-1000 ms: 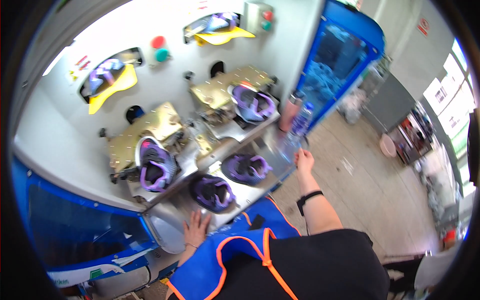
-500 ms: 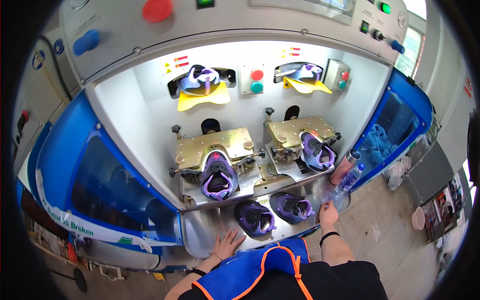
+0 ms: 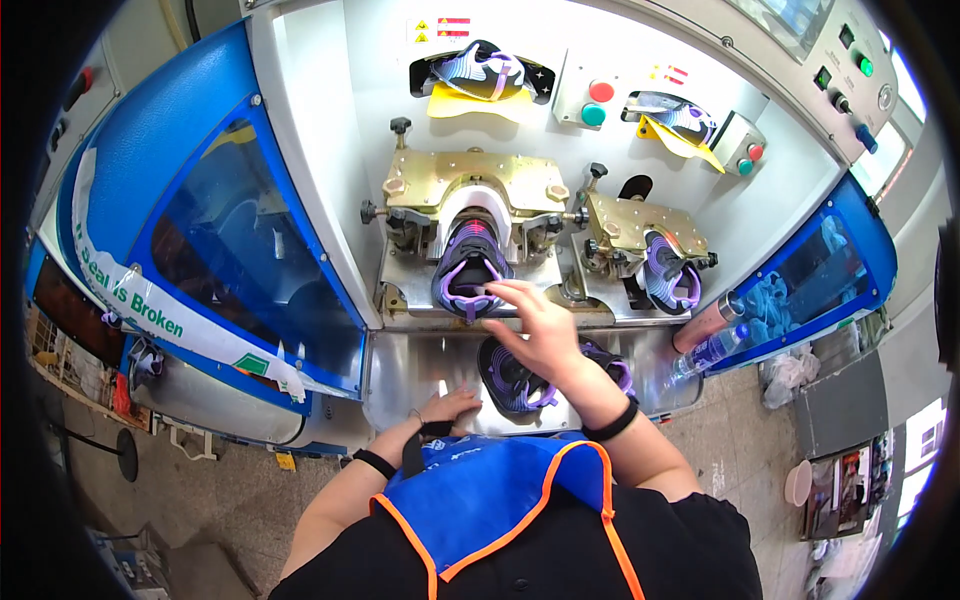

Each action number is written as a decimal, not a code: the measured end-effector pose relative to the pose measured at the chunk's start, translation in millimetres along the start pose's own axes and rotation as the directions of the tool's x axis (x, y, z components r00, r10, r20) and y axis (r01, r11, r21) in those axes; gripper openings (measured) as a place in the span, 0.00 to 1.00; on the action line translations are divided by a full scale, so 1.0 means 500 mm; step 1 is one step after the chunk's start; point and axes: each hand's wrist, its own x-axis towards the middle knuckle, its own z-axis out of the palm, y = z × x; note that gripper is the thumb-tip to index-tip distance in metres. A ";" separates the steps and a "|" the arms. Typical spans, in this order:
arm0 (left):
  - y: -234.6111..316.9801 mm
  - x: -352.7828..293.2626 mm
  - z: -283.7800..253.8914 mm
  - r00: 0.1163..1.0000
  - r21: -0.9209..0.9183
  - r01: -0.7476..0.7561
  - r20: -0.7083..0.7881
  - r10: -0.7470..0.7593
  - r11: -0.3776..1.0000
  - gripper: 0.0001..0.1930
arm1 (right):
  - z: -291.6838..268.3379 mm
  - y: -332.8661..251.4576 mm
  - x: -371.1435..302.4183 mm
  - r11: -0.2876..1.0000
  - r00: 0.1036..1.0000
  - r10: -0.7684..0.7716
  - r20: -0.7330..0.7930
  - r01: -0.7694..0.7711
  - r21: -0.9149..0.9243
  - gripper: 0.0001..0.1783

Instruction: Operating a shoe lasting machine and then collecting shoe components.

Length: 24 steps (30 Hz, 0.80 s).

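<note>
The left hand (image 3: 450, 405) rests on the metal table (image 3: 405, 365), empty, fingers extended. Above it, a purple-and-black shoe (image 3: 472, 255) sits in the left brass-coloured clamp (image 3: 430, 180). The right hand (image 3: 535, 335) has thumb and fingers wide apart at that shoe's heel; contact cannot be told. Beneath it are two loose shoes (image 3: 505, 375), then another clamped shoe (image 3: 662, 270) and a pink bottle (image 3: 706, 324).

We see silvery metal bench (image 3: 408, 372), our left fingers (image 3: 464, 399) resting near front edge. Just right of them, black-and-purple shoe (image 3: 508, 380); farther right, second shoe (image 3: 613, 362), partly hidden from us. Well right of fingers, at bench's end: pink flask (image 3: 706, 322), clear bottle (image 3: 714, 347).
</note>
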 end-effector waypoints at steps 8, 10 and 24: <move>0.065 -0.120 -0.069 0.900 -0.586 0.065 -0.314 -0.301 0.807 0.26 | 0.016 -0.013 0.012 0.936 0.952 0.304 -0.045 -0.290 0.199 0.10; 0.041 -0.166 -0.036 0.845 -0.733 0.122 -0.278 -0.458 0.669 0.23 | -0.034 -0.067 0.001 0.919 0.947 0.303 0.104 -0.320 0.231 0.12; -0.038 -0.234 0.005 0.468 -0.760 0.106 -0.531 -0.707 0.641 0.08 | 0.191 -0.058 -0.073 0.921 0.760 -0.072 0.646 -0.198 0.335 0.15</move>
